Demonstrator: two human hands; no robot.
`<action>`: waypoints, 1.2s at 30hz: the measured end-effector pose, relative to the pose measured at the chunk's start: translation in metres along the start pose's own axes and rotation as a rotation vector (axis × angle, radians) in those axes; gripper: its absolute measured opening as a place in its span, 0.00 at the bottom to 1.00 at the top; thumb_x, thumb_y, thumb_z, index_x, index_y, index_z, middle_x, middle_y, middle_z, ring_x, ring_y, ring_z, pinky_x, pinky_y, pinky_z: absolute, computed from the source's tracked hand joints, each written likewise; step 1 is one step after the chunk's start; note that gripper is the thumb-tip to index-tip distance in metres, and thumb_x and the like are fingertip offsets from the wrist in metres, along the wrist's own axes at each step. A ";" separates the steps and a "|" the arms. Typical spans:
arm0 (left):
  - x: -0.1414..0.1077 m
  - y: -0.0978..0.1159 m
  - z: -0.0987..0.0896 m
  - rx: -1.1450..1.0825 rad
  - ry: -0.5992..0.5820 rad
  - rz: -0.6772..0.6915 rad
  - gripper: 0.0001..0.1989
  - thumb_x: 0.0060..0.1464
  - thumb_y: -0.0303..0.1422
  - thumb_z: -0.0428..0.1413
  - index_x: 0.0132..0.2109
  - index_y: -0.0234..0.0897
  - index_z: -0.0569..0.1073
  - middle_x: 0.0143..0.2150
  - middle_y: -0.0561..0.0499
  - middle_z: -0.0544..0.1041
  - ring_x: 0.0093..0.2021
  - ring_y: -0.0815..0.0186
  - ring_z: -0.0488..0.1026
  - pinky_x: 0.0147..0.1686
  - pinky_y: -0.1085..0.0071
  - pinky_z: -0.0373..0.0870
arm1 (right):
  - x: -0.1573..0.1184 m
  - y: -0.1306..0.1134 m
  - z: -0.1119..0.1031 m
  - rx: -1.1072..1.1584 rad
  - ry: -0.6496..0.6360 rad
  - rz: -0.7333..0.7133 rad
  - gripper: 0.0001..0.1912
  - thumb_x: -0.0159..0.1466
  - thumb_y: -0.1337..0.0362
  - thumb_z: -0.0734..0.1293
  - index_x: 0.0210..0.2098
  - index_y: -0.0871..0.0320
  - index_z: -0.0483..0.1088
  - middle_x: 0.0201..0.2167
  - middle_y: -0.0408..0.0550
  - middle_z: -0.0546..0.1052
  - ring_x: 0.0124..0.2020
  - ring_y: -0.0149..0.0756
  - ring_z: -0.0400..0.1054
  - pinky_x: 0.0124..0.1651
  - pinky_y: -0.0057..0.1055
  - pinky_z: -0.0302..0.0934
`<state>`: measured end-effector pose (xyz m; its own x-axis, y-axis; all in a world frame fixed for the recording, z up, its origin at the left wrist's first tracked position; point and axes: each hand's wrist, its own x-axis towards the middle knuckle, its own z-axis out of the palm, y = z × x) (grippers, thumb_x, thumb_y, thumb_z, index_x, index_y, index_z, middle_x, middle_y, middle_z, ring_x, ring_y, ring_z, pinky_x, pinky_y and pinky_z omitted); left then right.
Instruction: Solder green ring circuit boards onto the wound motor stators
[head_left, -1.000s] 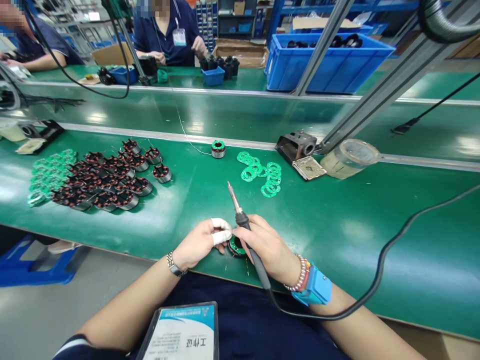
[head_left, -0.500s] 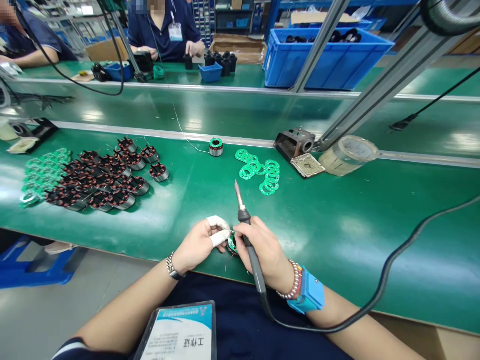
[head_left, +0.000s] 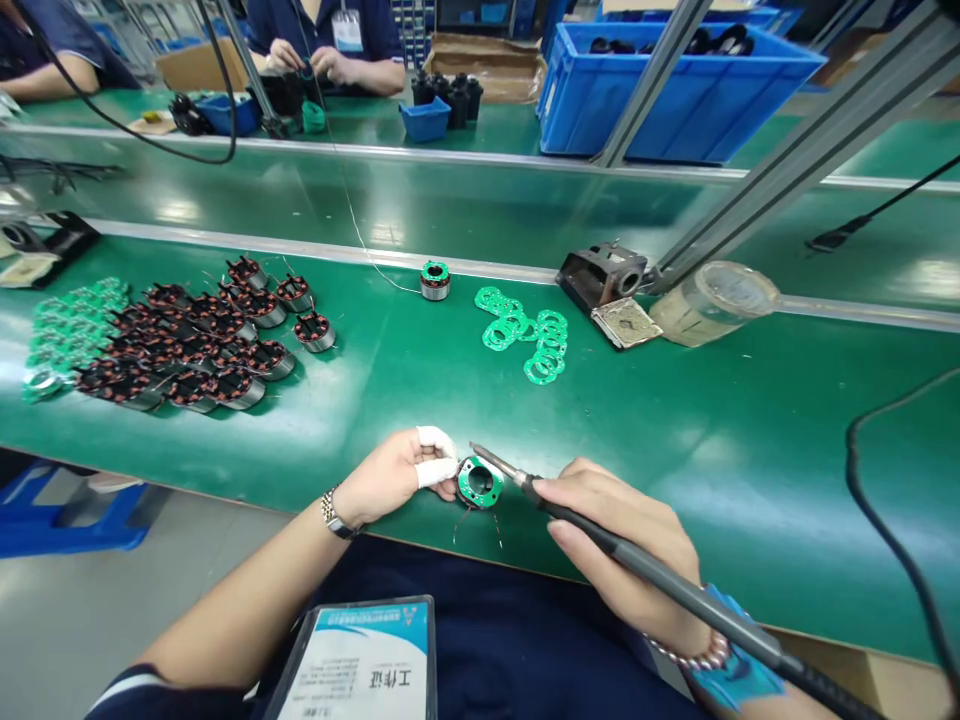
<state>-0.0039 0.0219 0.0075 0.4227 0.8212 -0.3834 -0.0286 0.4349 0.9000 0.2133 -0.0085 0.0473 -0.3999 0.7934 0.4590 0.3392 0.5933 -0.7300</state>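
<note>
Nearer us than the back stator (head_left: 435,287) and a bit right of it, we've got the work stator (head_left: 469,496), green ring board (head_left: 495,485) facing up, wire leads (head_left: 498,530) out on our side. Left hand (head_left: 397,472) pinches its left side, white wraps (head_left: 436,472) on two digits; can't tell if it's resting on the green bench (head_left: 675,430) or just above. Right hand (head_left: 630,530) grasps the soldering iron (head_left: 660,575) pen-style, tip at the ring's far edge; can't tell if touching. Right of the back stator, going outward: overlapping loose ring boards (head_left: 510,324), metal holder (head_left: 600,272), cloudy tub (head_left: 712,303). Left of it, going outward: stator pile (head_left: 187,345), flat green boards (head_left: 75,325). Thin wire (head_left: 360,235) runs up from its left side.
</note>
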 end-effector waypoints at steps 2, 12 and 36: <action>0.000 0.000 -0.001 0.000 -0.003 -0.001 0.11 0.45 0.35 0.60 0.29 0.32 0.67 0.21 0.53 0.73 0.23 0.70 0.72 0.28 0.73 0.68 | 0.001 0.000 -0.001 0.041 0.002 0.040 0.10 0.58 0.73 0.62 0.37 0.57 0.71 0.22 0.47 0.73 0.23 0.32 0.66 0.26 0.31 0.63; 0.000 0.000 -0.001 0.003 -0.010 0.006 0.11 0.45 0.35 0.60 0.28 0.33 0.67 0.21 0.53 0.73 0.23 0.70 0.72 0.29 0.73 0.68 | 0.004 -0.002 0.000 0.078 -0.015 0.103 0.09 0.58 0.72 0.62 0.34 0.57 0.73 0.20 0.46 0.73 0.22 0.32 0.66 0.25 0.30 0.63; -0.019 -0.005 -0.014 0.730 0.018 0.441 0.06 0.51 0.32 0.54 0.37 0.38 0.73 0.33 0.48 0.74 0.33 0.66 0.71 0.35 0.71 0.66 | 0.016 0.025 0.021 -0.004 -0.319 -0.001 0.16 0.60 0.70 0.63 0.48 0.57 0.60 0.41 0.53 0.73 0.44 0.37 0.69 0.46 0.36 0.66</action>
<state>-0.0246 0.0097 0.0071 0.4955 0.8679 0.0356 0.4067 -0.2680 0.8734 0.1979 0.0162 0.0259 -0.6468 0.7102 0.2779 0.3411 0.5953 -0.7275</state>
